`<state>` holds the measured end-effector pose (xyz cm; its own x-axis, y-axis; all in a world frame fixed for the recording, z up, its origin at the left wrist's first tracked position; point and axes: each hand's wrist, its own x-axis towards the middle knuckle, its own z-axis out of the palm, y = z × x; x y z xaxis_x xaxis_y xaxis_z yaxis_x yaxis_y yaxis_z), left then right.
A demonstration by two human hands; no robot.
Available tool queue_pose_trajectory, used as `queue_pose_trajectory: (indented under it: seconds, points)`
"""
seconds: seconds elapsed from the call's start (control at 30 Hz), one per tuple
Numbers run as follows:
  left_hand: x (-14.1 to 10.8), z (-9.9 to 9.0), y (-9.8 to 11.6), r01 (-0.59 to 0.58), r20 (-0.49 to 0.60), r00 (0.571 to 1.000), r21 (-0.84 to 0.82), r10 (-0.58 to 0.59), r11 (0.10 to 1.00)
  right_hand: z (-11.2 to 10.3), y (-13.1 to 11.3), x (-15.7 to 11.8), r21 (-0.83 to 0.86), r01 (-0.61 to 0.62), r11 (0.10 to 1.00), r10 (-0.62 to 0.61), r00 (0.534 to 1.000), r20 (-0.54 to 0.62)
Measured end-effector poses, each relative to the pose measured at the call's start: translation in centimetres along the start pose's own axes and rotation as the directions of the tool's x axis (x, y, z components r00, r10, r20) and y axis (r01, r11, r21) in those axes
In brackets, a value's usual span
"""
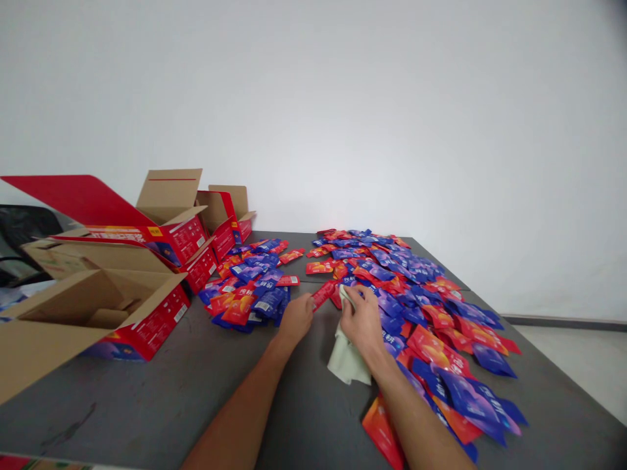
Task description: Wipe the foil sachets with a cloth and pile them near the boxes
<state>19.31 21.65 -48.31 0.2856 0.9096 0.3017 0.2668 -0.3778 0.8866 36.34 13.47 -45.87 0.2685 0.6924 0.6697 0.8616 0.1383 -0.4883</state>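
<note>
Near the middle of the grey table, my left hand (298, 317) pinches one end of a red packet (323, 295), which slants up to the right. My right hand (361, 316) is closed on a pale green cloth (349, 360) that hangs down to the tabletop. The cloth's upper end is beside the far end of the red packet; whether they touch is unclear. A large spread of red and blue packets (431, 346) lies to the right, partly behind my right forearm. Left of my hands is a smaller pile of red and blue packets (255, 287).
Open red cardboard boxes stand along the left side, the nearest box (159, 323) with its flaps spread. More boxes (183, 236) stand behind it. A dark chair (27, 228) is at the far left. The grey table (122, 405) reaches a white wall at the back.
</note>
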Motion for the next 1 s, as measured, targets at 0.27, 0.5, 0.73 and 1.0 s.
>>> queue_pose_trajectory:
  seconds: [0.27, 0.5, 0.73, 1.0]
  points:
    - [-0.6, 0.7, 1.6, 0.267, 0.202, 0.963, -0.619, -0.179, 0.739, 1.2, -1.8, -1.2, 0.18, 0.109, 0.978, -0.129, 0.987, 0.099]
    - [-1.1, 0.3, 3.1, 0.239, 0.257, 0.965, -0.759, -0.058, 0.605, 0.9, -2.9, -1.7, 0.25, 0.152, 0.956, -0.205, 0.959, 0.198]
    - [-1.3, 0.7, 3.0, 0.233, 0.339, 0.94, -0.707, 0.03, 0.668, 1.2, -2.1, -1.5, 0.21, 0.135, 0.968, -0.156, 0.984, 0.086]
    - [-1.3, 0.9, 2.9, 0.151, 0.303, 0.95, -0.654, 0.074, 0.741, 1.0, -2.7, -1.8, 0.22, 0.184, 0.958, -0.226, 0.957, 0.184]
